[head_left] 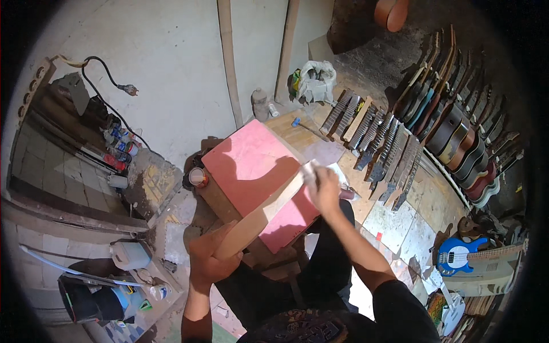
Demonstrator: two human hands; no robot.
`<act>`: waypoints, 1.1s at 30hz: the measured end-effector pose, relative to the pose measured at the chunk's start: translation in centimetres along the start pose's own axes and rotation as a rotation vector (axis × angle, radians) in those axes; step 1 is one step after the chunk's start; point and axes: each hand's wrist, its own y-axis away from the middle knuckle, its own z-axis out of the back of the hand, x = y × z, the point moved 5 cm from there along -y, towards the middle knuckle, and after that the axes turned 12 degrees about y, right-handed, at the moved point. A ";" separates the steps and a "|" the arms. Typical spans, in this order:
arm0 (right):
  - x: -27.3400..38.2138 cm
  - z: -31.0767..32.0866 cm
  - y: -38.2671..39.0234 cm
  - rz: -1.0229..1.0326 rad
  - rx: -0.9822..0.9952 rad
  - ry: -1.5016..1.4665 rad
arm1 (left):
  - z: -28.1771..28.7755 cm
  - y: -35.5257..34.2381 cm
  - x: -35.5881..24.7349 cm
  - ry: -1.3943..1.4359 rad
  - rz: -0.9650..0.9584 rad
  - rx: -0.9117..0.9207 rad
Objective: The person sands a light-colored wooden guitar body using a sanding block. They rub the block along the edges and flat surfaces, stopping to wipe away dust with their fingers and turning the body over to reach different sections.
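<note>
Blue guitar (456, 256), 2 poles (229, 63), white bag (316, 86) (crumpled)

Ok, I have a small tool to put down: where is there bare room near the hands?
The flat pink rectangular board is bare on its upper-left side, between the long pale wooden piece and the small round can. It is crowded to the right, where dark fretted guitar necks lie side by side.
</note>
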 end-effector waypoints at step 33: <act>-1.9 -0.1 -2.1 -0.103 0.193 -0.156 | -0.1 -1.4 0.0 0.040 0.049 -0.026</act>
